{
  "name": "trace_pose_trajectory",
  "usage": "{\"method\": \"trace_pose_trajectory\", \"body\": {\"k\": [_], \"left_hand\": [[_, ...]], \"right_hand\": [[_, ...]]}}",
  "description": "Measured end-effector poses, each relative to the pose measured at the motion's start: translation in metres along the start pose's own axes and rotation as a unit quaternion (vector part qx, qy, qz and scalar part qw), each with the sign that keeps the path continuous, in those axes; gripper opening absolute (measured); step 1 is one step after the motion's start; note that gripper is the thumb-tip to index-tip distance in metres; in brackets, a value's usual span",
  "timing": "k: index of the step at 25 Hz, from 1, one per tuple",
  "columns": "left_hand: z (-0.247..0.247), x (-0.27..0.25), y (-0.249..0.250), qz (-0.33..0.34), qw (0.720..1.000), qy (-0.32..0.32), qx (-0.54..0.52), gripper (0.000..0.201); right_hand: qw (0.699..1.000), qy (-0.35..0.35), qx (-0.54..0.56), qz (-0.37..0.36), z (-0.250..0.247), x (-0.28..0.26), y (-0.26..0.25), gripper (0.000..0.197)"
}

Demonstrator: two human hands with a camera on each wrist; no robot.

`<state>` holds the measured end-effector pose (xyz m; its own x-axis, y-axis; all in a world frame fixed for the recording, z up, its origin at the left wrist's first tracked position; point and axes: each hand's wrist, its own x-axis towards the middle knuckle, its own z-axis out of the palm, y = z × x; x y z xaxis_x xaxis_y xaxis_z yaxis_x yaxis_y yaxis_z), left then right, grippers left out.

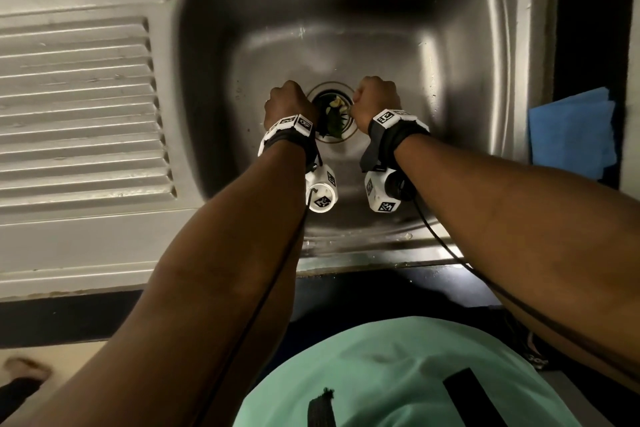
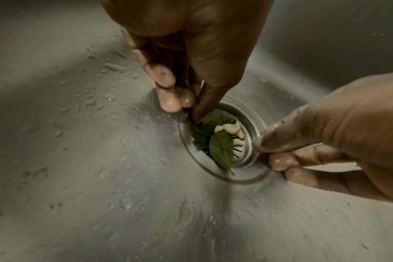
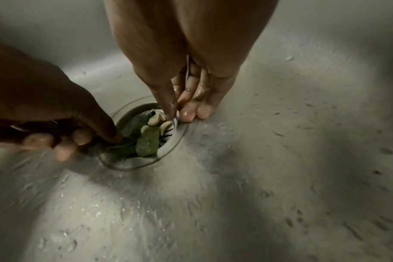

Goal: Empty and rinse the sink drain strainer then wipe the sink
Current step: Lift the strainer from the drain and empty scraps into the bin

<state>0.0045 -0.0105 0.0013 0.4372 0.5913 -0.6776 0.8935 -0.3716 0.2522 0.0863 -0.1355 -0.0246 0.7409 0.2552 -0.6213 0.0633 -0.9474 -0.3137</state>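
Observation:
The round metal drain strainer (image 1: 341,135) (image 2: 247,141) (image 3: 165,147) sits in the drain at the bottom of the wet steel sink (image 1: 311,28). Green leaves (image 2: 220,148) (image 3: 146,141) and pale food scraps (image 2: 232,129) (image 3: 155,120) lie inside it. My left hand (image 1: 289,104) (image 2: 185,110) (image 3: 99,140) pinches its left rim, thumb inside the basket and fingers outside. On the opposite rim my right hand (image 1: 375,100) (image 2: 267,153) (image 3: 180,115) pinches the same way. The strainer looks seated in the drain.
A folded blue cloth (image 1: 571,132) lies on the dark counter right of the sink. A ribbed steel drainboard (image 1: 79,107) stretches to the left. Water drops cover the sink floor (image 2: 101,159) (image 3: 258,159). No tap shows in any view.

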Motion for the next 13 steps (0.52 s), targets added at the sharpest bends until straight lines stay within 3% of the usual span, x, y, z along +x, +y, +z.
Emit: {"method": "trace_pose_trajectory", "body": {"k": [13], "left_hand": [[0.0063, 0.0032, 0.0011, -0.003, 1.000, 0.005, 0.022, 0.044]], "right_hand": [[0.997, 0.005, -0.053, -0.049, 0.0050, -0.0081, -0.0046, 0.031]]}}
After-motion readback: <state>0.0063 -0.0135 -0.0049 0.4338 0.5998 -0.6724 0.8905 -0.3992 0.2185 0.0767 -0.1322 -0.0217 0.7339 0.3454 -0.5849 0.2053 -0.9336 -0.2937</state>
